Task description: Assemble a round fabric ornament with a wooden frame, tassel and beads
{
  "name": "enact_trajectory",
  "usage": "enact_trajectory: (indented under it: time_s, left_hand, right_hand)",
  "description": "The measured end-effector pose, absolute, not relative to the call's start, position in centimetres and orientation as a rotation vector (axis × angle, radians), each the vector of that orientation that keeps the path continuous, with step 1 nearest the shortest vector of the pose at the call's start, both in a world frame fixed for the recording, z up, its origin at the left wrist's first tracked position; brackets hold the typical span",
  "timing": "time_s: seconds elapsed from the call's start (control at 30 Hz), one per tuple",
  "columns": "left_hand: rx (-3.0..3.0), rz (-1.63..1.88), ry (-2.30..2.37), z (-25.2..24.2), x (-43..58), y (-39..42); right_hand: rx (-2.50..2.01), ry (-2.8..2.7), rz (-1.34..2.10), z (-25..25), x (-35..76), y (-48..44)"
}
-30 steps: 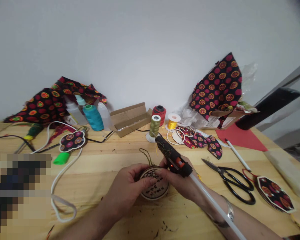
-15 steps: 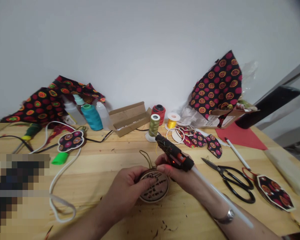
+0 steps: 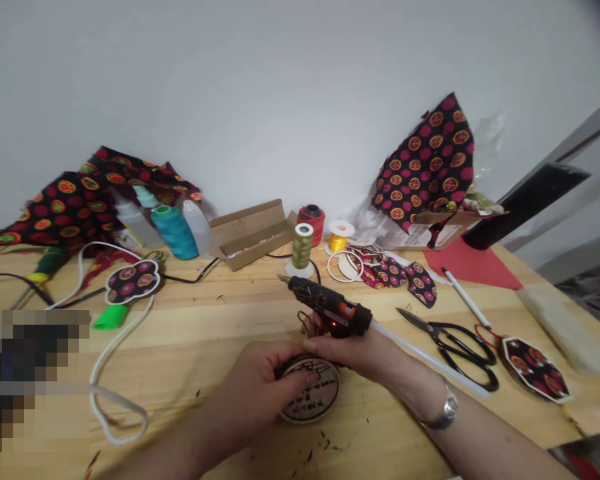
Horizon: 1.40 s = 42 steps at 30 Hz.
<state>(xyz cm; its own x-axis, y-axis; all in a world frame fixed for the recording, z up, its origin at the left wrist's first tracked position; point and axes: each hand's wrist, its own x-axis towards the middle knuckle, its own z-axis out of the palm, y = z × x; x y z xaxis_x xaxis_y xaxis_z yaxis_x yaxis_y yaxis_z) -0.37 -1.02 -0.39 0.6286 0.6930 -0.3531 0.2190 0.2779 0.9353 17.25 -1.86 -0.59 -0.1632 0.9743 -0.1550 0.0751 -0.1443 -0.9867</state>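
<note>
My left hand (image 3: 270, 380) grips a round wooden-looking disc (image 3: 317, 400) by its left side, the thumb lying over its handwritten face. At the disc's top edge, my right hand (image 3: 350, 350) is closed around a black hot glue gun (image 3: 330, 303) with a red light lit. A long clear glue stick (image 3: 420, 353) sticks out of the gun's back over my forearm. The nozzle points up and left, away from the disc. A thin olive cord loop (image 3: 305, 323) shows by my right fingertips; whether they pinch it is hard to tell.
Black-handled scissors (image 3: 460, 343) and an octagonal fabric-covered piece (image 3: 535, 370) lie on the right. Behind stand an olive thread spool (image 3: 303, 247), a red thread cone (image 3: 313, 223) and an open cardboard box (image 3: 255, 240). A white cable (image 3: 97, 367) loops at left.
The glue gun has tipped flatter, and its nozzle has swung left. The cord loop has dropped closer to my right fingers. The whole view has shifted slightly.
</note>
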Motion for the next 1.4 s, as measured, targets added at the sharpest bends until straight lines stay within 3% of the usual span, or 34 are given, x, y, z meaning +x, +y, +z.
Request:
enact_trajectory:
  time_s: [1.4]
  left_hand:
    - [1.214, 0.400, 0.900, -0.06, -0.53, -1.04]
  right_hand:
    - [-1.067, -1.106, 1.579, -1.09, 17.74, -2.01]
